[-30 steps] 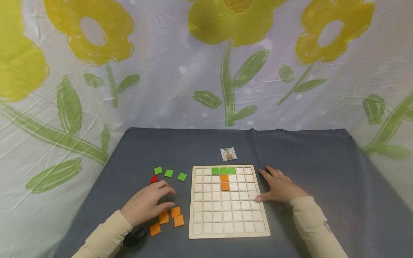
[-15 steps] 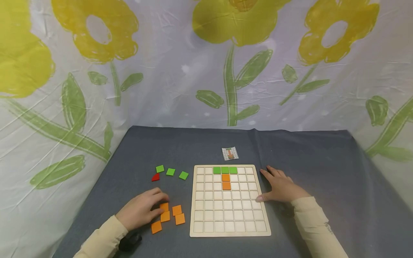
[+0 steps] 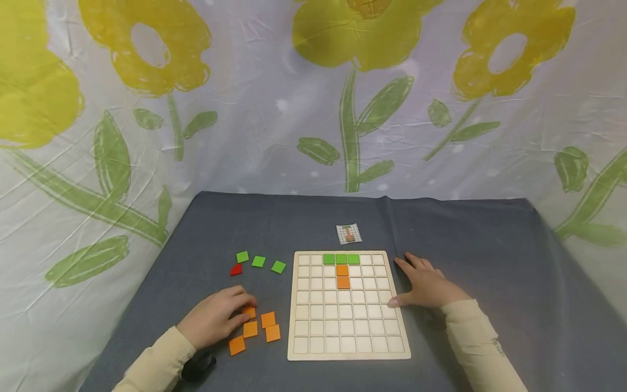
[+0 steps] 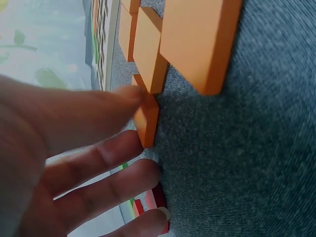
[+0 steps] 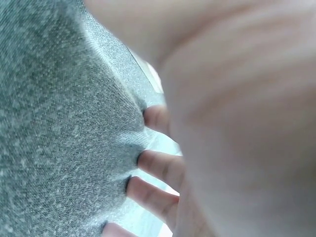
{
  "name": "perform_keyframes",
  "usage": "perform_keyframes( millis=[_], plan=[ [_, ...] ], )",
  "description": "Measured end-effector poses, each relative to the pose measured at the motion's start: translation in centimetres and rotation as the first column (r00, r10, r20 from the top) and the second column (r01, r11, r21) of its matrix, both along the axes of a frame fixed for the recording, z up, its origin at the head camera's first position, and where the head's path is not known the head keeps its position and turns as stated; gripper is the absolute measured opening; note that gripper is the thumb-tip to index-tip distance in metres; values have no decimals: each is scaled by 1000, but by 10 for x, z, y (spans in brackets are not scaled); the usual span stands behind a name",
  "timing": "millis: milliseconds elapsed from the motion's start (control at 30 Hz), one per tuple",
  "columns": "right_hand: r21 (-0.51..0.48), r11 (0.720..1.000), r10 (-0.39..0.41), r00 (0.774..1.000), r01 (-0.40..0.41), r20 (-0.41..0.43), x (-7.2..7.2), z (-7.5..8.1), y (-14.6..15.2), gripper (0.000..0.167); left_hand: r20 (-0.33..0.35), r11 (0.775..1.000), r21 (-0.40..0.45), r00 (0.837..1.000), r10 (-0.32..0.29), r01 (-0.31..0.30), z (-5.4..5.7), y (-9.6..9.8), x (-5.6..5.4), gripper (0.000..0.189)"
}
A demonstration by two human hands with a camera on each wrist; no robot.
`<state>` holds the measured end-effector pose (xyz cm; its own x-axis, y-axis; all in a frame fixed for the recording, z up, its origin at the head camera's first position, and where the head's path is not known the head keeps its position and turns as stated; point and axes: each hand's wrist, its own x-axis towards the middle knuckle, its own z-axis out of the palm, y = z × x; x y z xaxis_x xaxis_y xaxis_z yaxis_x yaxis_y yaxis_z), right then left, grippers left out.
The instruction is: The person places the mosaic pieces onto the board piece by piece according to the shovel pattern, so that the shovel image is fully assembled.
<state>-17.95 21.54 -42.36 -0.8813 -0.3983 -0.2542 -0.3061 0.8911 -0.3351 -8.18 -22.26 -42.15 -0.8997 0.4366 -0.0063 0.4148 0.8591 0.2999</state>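
Observation:
My left hand (image 3: 214, 317) is low over the table on the left, thumb and index finger pinching an orange square tile (image 4: 147, 121) at opposite edges. The fingers partly cover that tile in the head view. Several more orange tiles (image 3: 250, 329) lie loose just beside and below it. My right hand (image 3: 428, 286) rests at the right side of a wooden grid board (image 3: 330, 328), its thumb on the edge and its other fingers spread on the cloth. In the board's top row sit three green tiles (image 3: 340, 259); two orange tiles (image 3: 343, 276) run down beneath the middle one.
Three loose green tiles (image 3: 258, 262) and a red quarter-round piece (image 3: 237, 269) lie beyond my left hand. A small printed pattern card (image 3: 349, 233) is behind the board. Dark cloth (image 3: 465, 228) covers the table, and a flowered curtain (image 3: 254, 109) stands at the back.
My left hand has come down and back from above the orange tiles, and its thumb and index finger have closed on one of them. My right hand stays at the board's edge.

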Motion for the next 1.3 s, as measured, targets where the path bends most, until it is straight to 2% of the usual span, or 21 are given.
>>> perform_keyframes(
  millis=[400, 633, 900, 1300],
  plan=[
    [-5, 1000, 5, 1000, -5, -8, 3, 3, -3, 113, 11, 1000, -7, 1000, -6, 6, -4, 0, 0, 21],
    [-7, 1000, 15, 1000, -15, 4, 2, 2, -3, 113, -56, 999, 14, 997, -46, 47, -5, -2, 0, 21],
    [1, 1000, 12, 1000, -12, 0, 1, 2, -2, 114, -62, 999, 34, 997, -36, 39, 0, 3, -1, 22],
    [1, 1000, 1, 1000, -1, -4, 2, 0, -1, 114, -133, 990, 90, 987, -94, 107, 10, 18, -3, 20]
  ],
)
